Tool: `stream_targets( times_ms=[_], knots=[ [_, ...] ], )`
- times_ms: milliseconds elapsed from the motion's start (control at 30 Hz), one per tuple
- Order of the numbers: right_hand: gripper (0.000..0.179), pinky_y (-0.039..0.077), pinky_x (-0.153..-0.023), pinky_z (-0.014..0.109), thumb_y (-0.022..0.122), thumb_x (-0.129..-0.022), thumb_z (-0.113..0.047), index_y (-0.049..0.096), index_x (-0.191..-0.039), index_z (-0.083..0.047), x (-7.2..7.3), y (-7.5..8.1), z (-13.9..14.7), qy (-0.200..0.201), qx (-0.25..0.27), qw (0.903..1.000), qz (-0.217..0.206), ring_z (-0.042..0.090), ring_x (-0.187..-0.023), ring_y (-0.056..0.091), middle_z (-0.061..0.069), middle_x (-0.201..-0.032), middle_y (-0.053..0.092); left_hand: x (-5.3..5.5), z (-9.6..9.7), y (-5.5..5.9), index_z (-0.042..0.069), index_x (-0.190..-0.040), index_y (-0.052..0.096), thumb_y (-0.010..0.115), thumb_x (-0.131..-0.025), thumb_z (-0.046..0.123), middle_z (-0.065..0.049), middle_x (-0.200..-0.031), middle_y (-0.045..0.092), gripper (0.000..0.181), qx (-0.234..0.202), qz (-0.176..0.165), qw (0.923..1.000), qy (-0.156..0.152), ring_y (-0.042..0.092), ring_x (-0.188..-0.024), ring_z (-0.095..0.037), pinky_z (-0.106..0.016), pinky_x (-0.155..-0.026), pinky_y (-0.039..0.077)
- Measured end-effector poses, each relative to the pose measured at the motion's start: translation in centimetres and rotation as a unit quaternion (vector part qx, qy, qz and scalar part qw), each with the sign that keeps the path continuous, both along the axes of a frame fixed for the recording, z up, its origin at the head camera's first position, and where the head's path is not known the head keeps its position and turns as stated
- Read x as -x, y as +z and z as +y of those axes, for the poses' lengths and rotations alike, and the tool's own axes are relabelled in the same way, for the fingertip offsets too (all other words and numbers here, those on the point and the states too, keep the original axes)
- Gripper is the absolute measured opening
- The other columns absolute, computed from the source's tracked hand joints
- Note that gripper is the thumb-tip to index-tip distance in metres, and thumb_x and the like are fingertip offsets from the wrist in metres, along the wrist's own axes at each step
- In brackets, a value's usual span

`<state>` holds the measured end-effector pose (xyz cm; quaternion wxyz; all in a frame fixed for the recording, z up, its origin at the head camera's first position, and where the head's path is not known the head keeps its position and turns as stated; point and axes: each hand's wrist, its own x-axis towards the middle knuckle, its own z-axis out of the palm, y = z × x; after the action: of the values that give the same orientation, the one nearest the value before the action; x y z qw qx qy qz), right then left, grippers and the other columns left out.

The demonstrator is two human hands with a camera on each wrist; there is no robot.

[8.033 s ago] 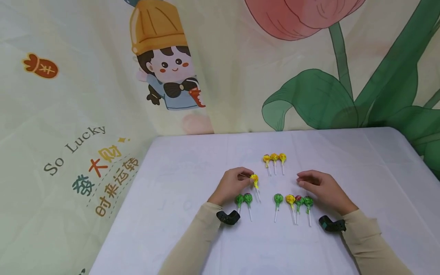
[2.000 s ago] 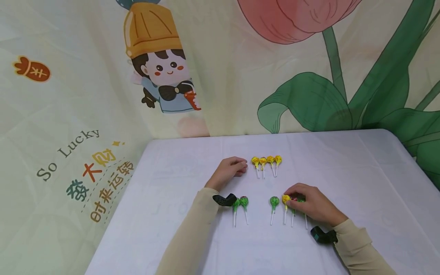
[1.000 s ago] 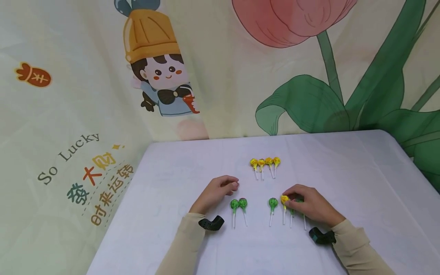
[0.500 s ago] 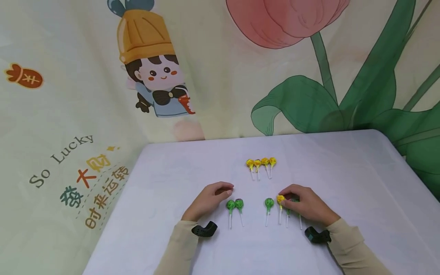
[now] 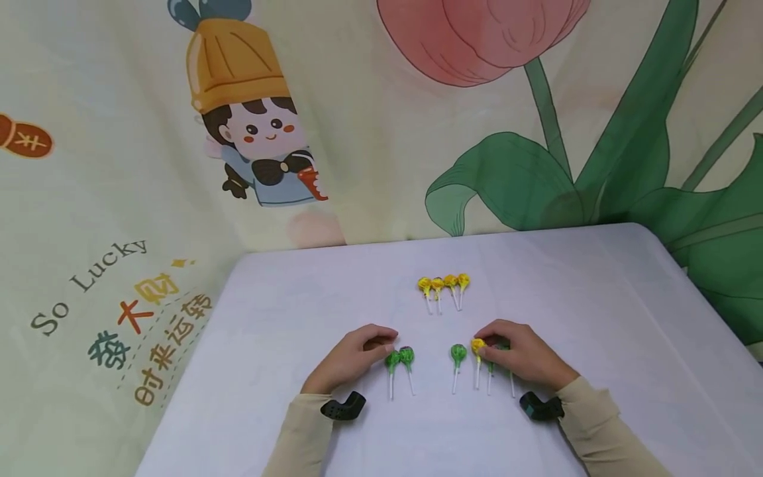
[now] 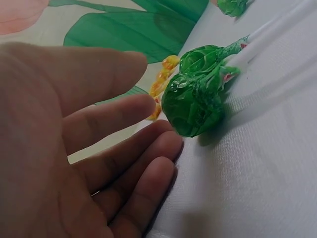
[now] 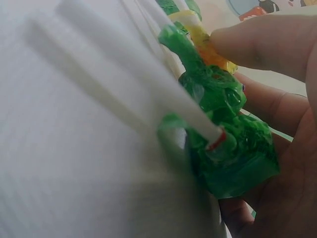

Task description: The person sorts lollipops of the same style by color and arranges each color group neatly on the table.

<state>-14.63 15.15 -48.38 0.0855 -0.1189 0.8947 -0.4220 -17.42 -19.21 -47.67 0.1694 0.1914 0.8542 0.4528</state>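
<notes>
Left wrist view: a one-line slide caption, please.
Left hand beside two green-wrapped lollipops on a white surface, yellow-wrapped lollipops beyond, a third green lollipop at the top edge.

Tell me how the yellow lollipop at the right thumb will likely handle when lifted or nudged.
The yellow lollipop should feel light, being a small ball on a thin stick. Its loosely crinkled wrapper may shift a little against the right hand. Nudged, its round head might roll sideways.
</notes>
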Motion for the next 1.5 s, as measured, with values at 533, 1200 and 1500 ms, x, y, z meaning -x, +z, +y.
stream_targets(
  times_ms=[533,1200,1500],
  knots=[
    [0.022,0.042,-0.085,0.036,0.068,-0.083,-0.040,0.064,-0.103,-0.032,0.1,-0.1,0.1,-0.008,0.005,0.9999,-0.003,0.008,-0.089,0.053,-0.016,-0.097,0.058,-0.1,0.1,-0.3,0.025,-0.119,0.061,0.067,-0.083,0.040,0.015,-0.118,0.057,0.040,-0.007,-0.005,1.0000,-0.002,0.054,-0.105,-0.006,-0.030,-0.090,0.043],
    [0.020,0.043,-0.083,0.035,0.067,-0.084,-0.039,0.064,-0.103,-0.032,0.2,0.0,0.5,0.001,0.013,0.9998,0.013,0.007,-0.088,0.054,-0.017,-0.096,0.058,-0.2,0.8,-0.2,0.016,-0.113,0.064,0.070,-0.084,0.021,0.005,-0.110,0.060,0.030,-0.006,0.063,0.9975,-0.032,0.056,-0.099,-0.015,-0.038,-0.086,0.043],
    [0.021,0.043,-0.084,0.035,0.067,-0.083,-0.040,0.064,-0.103,-0.031,0.2,-0.1,0.3,0.000,0.014,0.9999,-0.004,0.008,-0.089,0.053,-0.016,-0.096,0.058,-0.1,0.4,-0.7,0.029,-0.110,0.064,0.069,-0.082,0.036,0.013,-0.103,0.060,0.029,0.030,0.050,0.9978,-0.031,0.055,-0.090,-0.008,-0.029,-0.080,0.045]
  ],
)
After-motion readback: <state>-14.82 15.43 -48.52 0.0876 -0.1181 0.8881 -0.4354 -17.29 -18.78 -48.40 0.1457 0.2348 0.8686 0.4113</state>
